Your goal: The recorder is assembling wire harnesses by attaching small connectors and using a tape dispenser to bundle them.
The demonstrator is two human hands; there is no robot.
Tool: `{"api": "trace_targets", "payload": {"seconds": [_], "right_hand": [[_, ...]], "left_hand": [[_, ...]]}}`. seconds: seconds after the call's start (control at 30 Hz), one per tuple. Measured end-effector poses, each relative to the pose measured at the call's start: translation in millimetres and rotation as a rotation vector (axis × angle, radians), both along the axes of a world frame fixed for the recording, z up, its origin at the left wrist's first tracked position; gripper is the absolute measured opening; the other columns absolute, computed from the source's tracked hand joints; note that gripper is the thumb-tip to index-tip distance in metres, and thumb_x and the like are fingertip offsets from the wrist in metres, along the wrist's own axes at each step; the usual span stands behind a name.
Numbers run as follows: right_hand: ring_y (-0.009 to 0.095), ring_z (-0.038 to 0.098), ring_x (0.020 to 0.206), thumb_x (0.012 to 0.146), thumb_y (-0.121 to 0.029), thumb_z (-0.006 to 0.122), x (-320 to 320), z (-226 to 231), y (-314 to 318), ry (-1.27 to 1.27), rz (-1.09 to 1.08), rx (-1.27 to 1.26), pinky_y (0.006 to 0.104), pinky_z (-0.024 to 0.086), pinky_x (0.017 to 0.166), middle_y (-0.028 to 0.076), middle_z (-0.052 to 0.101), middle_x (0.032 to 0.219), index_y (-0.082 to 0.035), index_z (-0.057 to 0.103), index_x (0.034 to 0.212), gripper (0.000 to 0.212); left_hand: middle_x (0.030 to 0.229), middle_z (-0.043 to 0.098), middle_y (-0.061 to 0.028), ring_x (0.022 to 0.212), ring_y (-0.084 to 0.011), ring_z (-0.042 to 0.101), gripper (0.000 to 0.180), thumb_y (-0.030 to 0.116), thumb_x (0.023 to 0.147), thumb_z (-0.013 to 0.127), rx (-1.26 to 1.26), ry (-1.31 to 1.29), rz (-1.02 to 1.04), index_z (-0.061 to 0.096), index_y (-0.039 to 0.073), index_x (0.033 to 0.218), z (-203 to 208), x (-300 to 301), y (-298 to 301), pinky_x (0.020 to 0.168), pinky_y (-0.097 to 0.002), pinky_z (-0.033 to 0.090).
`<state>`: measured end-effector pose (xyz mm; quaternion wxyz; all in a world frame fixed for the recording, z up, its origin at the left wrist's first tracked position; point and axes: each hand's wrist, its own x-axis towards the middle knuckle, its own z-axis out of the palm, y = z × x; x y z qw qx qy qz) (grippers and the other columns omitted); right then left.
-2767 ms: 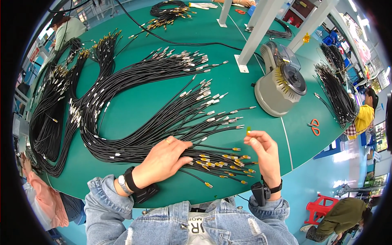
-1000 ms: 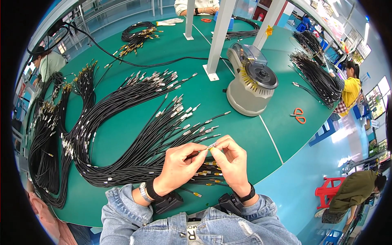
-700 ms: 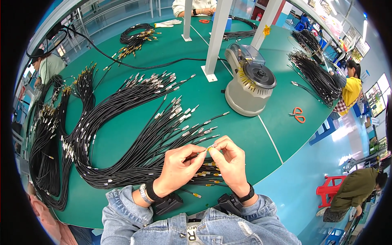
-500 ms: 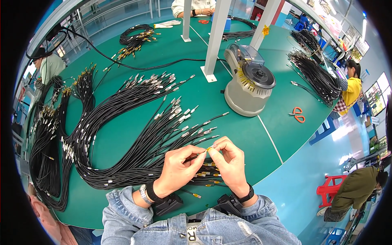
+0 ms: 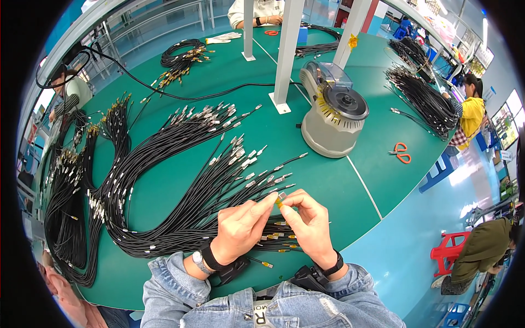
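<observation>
Cable end (image 5: 281, 197), bearing a yellow strip and a pale tip, is located in the air above the near part of the green desk (image 5: 328, 180), between the two hands. Right hand (image 5: 310, 221): thumb and forefinger are pinched together at the yellow strip, no wide gap being left between them. Left hand (image 5: 240, 228): fingers are bent and drawn close together, with the tips set right beside the pale tip; their inner side is turned from view, so whether the cable itself is gripped there cannot be told. A silver wristwatch (image 5: 197, 257) and a black strap are worn on the left wrist, a black strap on the right. Beneath and just beyond the hands, a group of yellow-marked ends (image 5: 273, 236) is seen, partly covered by the left hand. To the left, a large bundle of black cables (image 5: 180, 218) with pale-tagged ends is spread in curved branches. Beyond the right hand, a grey rounded machine with a dark disc on top (image 5: 331, 131) is stood on the desk, near a pale upright post (image 5: 284, 65). Orange-handled scissors (image 5: 397, 152) are laid to its right. At the far side, a coil of cables (image 5: 186, 56) and a white glove (image 5: 224, 37) are noted.
</observation>
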<state>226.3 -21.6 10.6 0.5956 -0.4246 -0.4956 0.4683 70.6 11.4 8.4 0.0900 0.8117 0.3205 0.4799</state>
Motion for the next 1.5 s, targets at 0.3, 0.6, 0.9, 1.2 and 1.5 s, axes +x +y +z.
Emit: {"api": "trace_targets", "payload": {"seconds": [0.3,0.6,0.9,1.2,1.5], "right_hand": [[0.009,0.052,0.083,0.087,-0.002,0.060,-0.6,0.5,-4.6,0.095,0.056,-0.101,0.0225,0.043,0.075,0.003,0.057,0.091,0.002,0.058,0.091,0.006],[0.008,0.052,0.081,0.086,-0.003,0.061,-0.4,3.1,-7.4,0.114,0.042,-0.102,0.0230,0.043,0.074,0.003,0.057,0.088,0.002,0.058,0.088,0.007],[0.008,0.052,0.080,0.087,-0.006,0.061,0.9,-13.5,-4.0,0.145,0.049,-0.249,0.0228,0.043,0.073,0.001,0.057,0.086,0.001,0.059,0.089,0.008],[0.010,0.053,0.085,0.089,-0.005,0.058,-4.5,2.9,-4.3,0.238,0.026,-0.117,0.0231,0.043,0.079,0.003,0.055,0.093,0.001,0.057,0.092,0.007],[0.010,0.051,0.083,0.087,-0.005,0.060,-7.9,-1.8,-4.6,0.168,0.075,-0.044,0.0236,0.042,0.076,0.003,0.054,0.091,0.001,0.056,0.090,0.008]], "left_hand": [[0.057,0.055,-0.0045,0.042,-0.0141,0.049,0.030,-0.007,0.074,0.067,-0.038,-0.099,0.018,0.066,0.004,0.102,0.8,5.7,-1.3,0.040,-0.0257,0.038],[0.056,0.056,-0.0047,0.041,-0.0134,0.050,0.024,-0.007,0.074,0.067,-0.052,-0.057,0.034,0.065,0.002,0.097,2.2,4.9,-2.5,0.040,-0.0250,0.038],[0.061,0.061,-0.0044,0.044,-0.0093,0.053,0.017,-0.004,0.078,0.066,-0.221,-0.239,0.060,0.064,0.000,0.094,1.8,3.9,-6.2,0.041,-0.0213,0.039],[0.066,0.064,-0.0056,0.044,-0.0086,0.052,0.017,-0.004,0.076,0.068,-0.103,-0.122,0.084,0.064,0.000,0.092,3.0,3.1,-5.9,0.041,-0.0214,0.040],[0.063,0.062,-0.0037,0.040,-0.0116,0.049,0.021,-0.002,0.074,0.070,-0.048,-0.153,0.073,0.064,0.003,0.094,-1.2,7.2,-4.2,0.039,-0.0249,0.039]]}}
